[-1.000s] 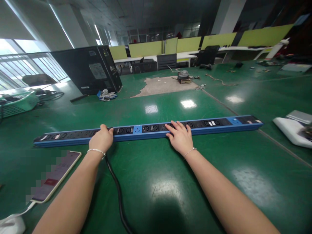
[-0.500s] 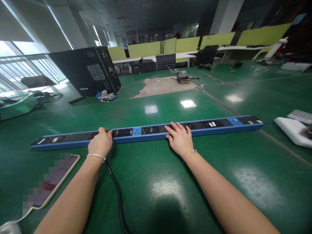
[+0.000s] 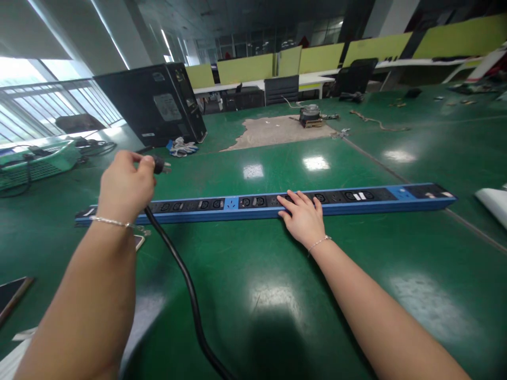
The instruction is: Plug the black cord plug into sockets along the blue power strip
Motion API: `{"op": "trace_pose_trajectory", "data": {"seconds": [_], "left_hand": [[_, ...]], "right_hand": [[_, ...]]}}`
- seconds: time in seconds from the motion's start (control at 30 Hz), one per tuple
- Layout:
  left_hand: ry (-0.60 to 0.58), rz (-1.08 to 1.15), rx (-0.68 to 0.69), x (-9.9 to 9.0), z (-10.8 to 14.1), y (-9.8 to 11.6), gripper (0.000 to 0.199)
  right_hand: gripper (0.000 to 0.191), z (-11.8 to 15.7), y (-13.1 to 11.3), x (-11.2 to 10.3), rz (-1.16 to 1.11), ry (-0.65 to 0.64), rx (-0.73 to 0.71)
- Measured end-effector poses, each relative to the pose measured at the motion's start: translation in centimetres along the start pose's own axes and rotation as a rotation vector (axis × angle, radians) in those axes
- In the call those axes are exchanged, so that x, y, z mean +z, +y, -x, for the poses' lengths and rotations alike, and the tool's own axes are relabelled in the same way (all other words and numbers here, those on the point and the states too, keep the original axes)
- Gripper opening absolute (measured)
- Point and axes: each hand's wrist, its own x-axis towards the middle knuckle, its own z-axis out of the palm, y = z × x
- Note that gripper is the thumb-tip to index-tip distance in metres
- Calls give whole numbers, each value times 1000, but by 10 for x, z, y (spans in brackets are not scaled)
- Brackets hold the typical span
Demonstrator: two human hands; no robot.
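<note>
A long blue power strip with black sockets lies across the green table. My left hand is raised over the strip's left part, its fingers closed on a black plug whose metal prongs point right. A thick black cable runs from beneath that hand down to the bottom edge. My right hand rests on the strip just right of its middle, fingers spread over the sockets and holding nothing.
Behind stand a black computer case and gloves. A green basket is at the left, with a phone below it. A round metal part sits farther back, and a white object is at the right edge.
My left hand has lifted off the strip and moved left, with the plug now out of the strip and in view. My right hand stays on the strip. The view has shifted slightly.
</note>
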Motion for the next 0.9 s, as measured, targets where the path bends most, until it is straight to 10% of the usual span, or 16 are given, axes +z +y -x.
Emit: {"op": "trace_pose_trajectory", "data": {"seconds": [0.13, 0.33, 0.53, 0.9], "left_hand": [[20, -50, -2, -14, -8, -6, 42], [-260, 6, -52, 14, -1, -15, 39], [-602, 50, 100, 56, 22, 18, 37], [-717, -49, 284, 91, 33, 66, 42]], "right_hand": [[34, -1, 2, 2, -11, 6, -3], [35, 0, 1, 3, -8, 8, -5], [35, -1, 1, 2, -2, 1, -5], [35, -1, 1, 1, 5, 5, -8]]}}
